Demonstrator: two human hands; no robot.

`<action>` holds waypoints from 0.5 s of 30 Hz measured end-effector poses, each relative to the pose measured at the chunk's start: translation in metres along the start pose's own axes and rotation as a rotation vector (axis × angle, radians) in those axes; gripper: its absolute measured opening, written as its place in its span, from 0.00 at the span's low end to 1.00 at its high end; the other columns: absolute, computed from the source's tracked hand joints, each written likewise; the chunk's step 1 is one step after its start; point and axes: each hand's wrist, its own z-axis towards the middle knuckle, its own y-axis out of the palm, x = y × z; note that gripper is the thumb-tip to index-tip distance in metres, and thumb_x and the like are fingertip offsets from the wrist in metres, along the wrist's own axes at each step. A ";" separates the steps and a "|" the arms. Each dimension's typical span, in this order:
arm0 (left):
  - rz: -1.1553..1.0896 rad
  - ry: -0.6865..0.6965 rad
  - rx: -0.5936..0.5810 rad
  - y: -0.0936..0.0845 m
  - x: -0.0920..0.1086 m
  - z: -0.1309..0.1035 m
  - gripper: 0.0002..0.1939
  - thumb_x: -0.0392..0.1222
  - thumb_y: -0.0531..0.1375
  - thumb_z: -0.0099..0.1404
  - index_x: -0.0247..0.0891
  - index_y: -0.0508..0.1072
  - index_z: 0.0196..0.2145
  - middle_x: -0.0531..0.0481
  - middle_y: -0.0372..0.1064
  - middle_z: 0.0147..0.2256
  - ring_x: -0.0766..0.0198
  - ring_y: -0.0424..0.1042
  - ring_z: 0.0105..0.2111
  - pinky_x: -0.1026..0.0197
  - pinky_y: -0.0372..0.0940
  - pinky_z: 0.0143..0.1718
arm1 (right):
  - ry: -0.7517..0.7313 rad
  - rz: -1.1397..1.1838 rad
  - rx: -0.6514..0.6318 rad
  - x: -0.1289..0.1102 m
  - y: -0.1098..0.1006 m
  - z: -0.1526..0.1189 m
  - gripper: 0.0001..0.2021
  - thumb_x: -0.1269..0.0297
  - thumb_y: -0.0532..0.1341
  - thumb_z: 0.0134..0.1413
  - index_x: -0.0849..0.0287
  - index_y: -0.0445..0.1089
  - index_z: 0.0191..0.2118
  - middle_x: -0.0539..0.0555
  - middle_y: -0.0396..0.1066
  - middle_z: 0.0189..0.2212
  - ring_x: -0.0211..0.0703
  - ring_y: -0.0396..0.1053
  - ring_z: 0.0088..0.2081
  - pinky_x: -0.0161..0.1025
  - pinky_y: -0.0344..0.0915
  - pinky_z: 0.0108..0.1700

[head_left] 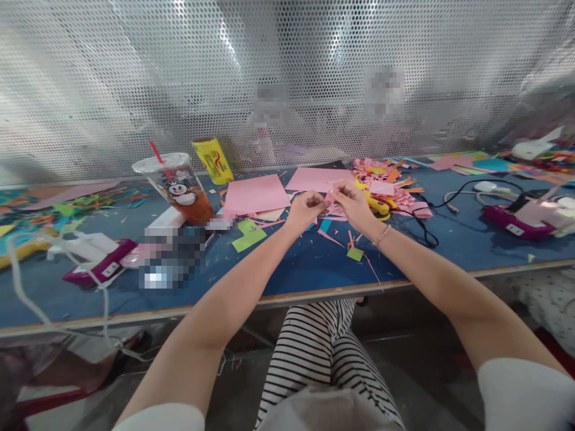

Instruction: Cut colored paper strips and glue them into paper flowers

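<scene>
Both my hands meet over the middle of the blue table (296, 269). My left hand (306, 209) and my right hand (354, 203) pinch a small piece of pink paper (330, 197) between their fingertips. A thin bracelet circles my right wrist. Two flat pink sheets (256, 194) lie just beyond the hands. A pile of pink and orange cut paper (386, 179) with a yellow tool sits right of my right hand. Green paper scraps (248, 237) lie near my left forearm.
A plastic cup with a red straw (179, 187) and a yellow packet (212, 160) stand at the left back. Purple glue guns with cables lie at left (99, 266) and right (516, 222). A perforated metal screen (287, 78) walls the table's far edge. Paper offcuts litter both ends.
</scene>
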 end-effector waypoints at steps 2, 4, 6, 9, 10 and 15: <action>0.003 0.033 -0.003 0.000 -0.001 0.000 0.16 0.47 0.65 0.49 0.34 0.64 0.27 0.53 0.68 0.23 0.68 0.71 0.24 0.62 0.69 0.29 | 0.016 0.040 0.010 -0.001 0.000 0.000 0.10 0.57 0.64 0.45 0.56 0.65 0.30 0.46 0.61 0.25 0.32 0.60 0.27 0.33 0.60 0.30; 0.020 0.077 0.005 0.000 -0.001 0.000 0.15 0.46 0.65 0.50 0.35 0.64 0.28 0.53 0.68 0.23 0.68 0.70 0.23 0.62 0.68 0.28 | 0.043 0.075 0.006 -0.001 0.000 0.000 0.11 0.57 0.65 0.43 0.56 0.66 0.30 0.46 0.62 0.25 0.33 0.60 0.27 0.33 0.60 0.31; 0.046 0.108 0.015 -0.001 -0.003 0.000 0.14 0.45 0.64 0.52 0.36 0.63 0.28 0.54 0.67 0.23 0.68 0.70 0.23 0.63 0.67 0.28 | 0.082 0.081 -0.029 -0.001 0.000 0.001 0.12 0.57 0.66 0.40 0.56 0.66 0.29 0.46 0.62 0.24 0.33 0.61 0.27 0.34 0.60 0.31; 0.105 0.125 0.024 -0.002 -0.005 0.002 0.12 0.44 0.62 0.54 0.36 0.63 0.29 0.53 0.67 0.24 0.68 0.70 0.24 0.62 0.67 0.29 | 0.139 0.057 -0.061 0.000 -0.001 0.001 0.13 0.57 0.68 0.38 0.57 0.64 0.26 0.45 0.62 0.22 0.33 0.61 0.25 0.34 0.60 0.30; 0.148 0.142 0.038 -0.003 -0.003 0.002 0.11 0.43 0.61 0.54 0.36 0.63 0.30 0.53 0.67 0.25 0.68 0.70 0.25 0.62 0.66 0.29 | 0.153 0.061 -0.052 0.001 -0.001 0.001 0.14 0.57 0.68 0.38 0.58 0.64 0.25 0.45 0.62 0.21 0.33 0.61 0.25 0.34 0.60 0.29; 0.302 0.459 0.279 -0.002 0.059 -0.020 0.12 0.43 0.62 0.54 0.39 0.66 0.35 0.49 0.67 0.37 0.65 0.68 0.37 0.59 0.65 0.38 | 0.243 0.138 0.079 -0.004 -0.006 0.003 0.14 0.58 0.68 0.35 0.58 0.63 0.24 0.46 0.66 0.24 0.33 0.64 0.27 0.33 0.62 0.29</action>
